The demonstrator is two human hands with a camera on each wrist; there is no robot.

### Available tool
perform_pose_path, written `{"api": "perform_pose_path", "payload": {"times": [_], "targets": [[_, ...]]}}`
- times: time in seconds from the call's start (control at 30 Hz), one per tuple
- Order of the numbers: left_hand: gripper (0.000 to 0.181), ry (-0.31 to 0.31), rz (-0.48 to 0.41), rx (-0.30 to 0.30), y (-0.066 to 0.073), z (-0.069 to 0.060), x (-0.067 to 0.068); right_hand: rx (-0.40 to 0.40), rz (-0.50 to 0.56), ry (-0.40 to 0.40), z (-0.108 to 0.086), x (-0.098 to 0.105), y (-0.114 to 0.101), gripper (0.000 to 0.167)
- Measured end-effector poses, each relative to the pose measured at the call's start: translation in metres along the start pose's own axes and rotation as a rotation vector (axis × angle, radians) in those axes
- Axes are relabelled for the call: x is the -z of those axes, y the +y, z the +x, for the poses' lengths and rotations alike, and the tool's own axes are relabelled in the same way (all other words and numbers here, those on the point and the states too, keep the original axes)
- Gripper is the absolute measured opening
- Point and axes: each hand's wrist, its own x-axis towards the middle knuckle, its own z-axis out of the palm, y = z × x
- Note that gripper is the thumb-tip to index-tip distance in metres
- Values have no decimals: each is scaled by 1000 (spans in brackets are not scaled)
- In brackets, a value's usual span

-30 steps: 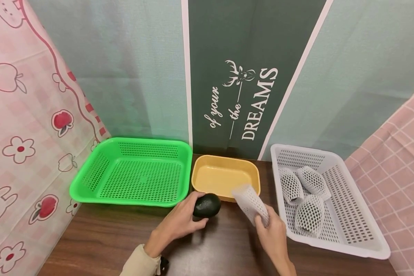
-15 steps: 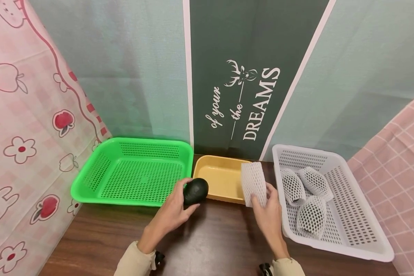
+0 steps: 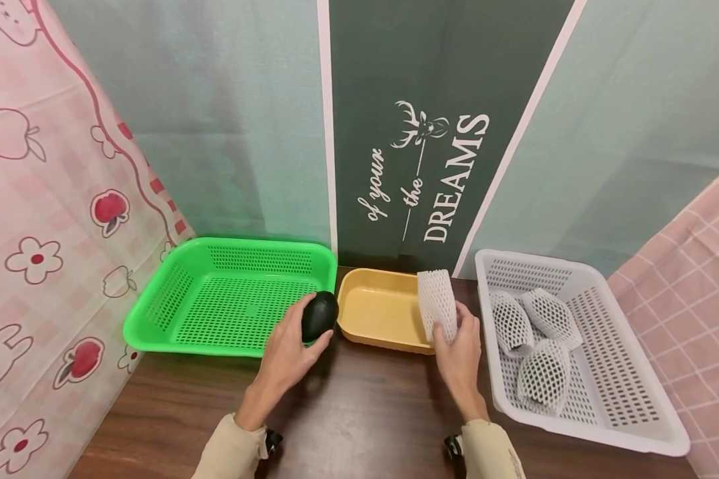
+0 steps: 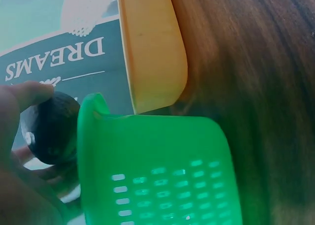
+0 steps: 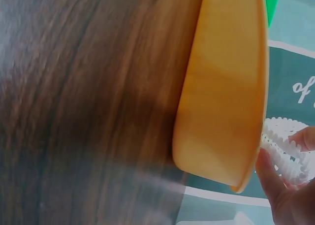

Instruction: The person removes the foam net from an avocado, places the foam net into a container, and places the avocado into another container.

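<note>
A dark green avocado (image 3: 320, 317) is held in my left hand (image 3: 289, 349), over the right front corner of the green basket (image 3: 156, 338). In the left wrist view the avocado (image 4: 51, 129) shows beside the basket's green rim, with thumb and fingers around it. My right hand (image 3: 460, 352) pinches a white foam net sleeve (image 3: 437, 303) above the right end of the yellow tray (image 3: 350, 326). The right wrist view shows the sleeve's (image 5: 285, 151) open end, with thumb and fingers on it, past the tray's edge.
On the right, a white basket (image 3: 641, 372) contains three net-wrapped fruits (image 3: 542, 376). The brown wooden table (image 3: 359, 406) lies in front of the containers. Behind them hangs a printed curtain (image 3: 251, 133), with pink cloths on both sides.
My left hand has carried the avocado leftward and up, from the yellow tray's front to the green basket's corner. The right hand has raised the net sleeve over the tray, turning it more upright.
</note>
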Motion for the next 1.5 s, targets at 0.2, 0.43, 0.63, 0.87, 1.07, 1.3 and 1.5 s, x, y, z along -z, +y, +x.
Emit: {"api": "perform_pose_path", "payload": {"times": [0.2, 0.43, 0.63, 0.87, 1.07, 1.3, 1.5], "targets": [[73, -30, -43, 234, -6, 1, -3, 3, -43, 2, 4, -6, 6, 52], [73, -89, -47, 322, -10, 4, -4, 51, -91, 17, 2, -9, 9, 43], [71, -150, 18, 298, -13, 7, -3, 134, -202, 14, 2, -10, 12, 52], [61, -198, 46, 338, -13, 10, -4, 159, -274, 44, 3, -10, 17, 48], [61, -263, 58, 388, -13, 13, -6, 120, -273, -6, 3, -12, 19, 49], [62, -381, 69, 448, -13, 18, -5, 74, -282, -91, 2, -13, 22, 48], [63, -454, 110, 486, -13, 20, -7, 36, -291, -136, 2, -13, 24, 51]]}}
